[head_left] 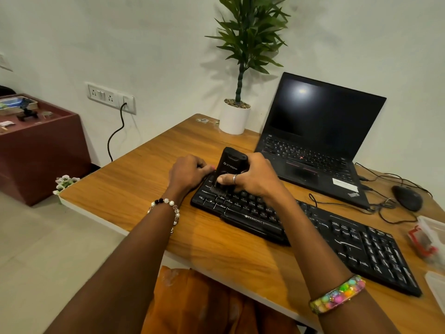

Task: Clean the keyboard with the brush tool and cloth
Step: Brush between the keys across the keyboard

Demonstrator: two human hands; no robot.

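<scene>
We see the keyboard (310,227) lying at a slant on the wooden desk (149,179), and we place everything else by it. Our right hand (252,179) sits over the keyboard's upper left corner, its fingers and thumb wrapped around the black brush tool (230,166), which stands nearly upright with its bristles down on the keys there. A ring shows on that thumb. Our left hand (189,173) rests just left of the brush at the keyboard's far left corner, fingers curled and touching the keyboard's edge; we cannot tell whether they actually clasp it. A bead bracelet (168,208) circles the left wrist, and a bright bangle (337,295) circles the right forearm. Behind the keyboard stands an open laptop (317,141) with a dark screen. To the left of the laptop, farther back from the keyboard, a plant in a white pot (234,119) stands near the wall. Beyond the keyboard's right end lies a black mouse (407,197) among loose cables, and a clear plastic box (431,239) sits at the desk's right edge. We see no cloth we can identify.
</scene>
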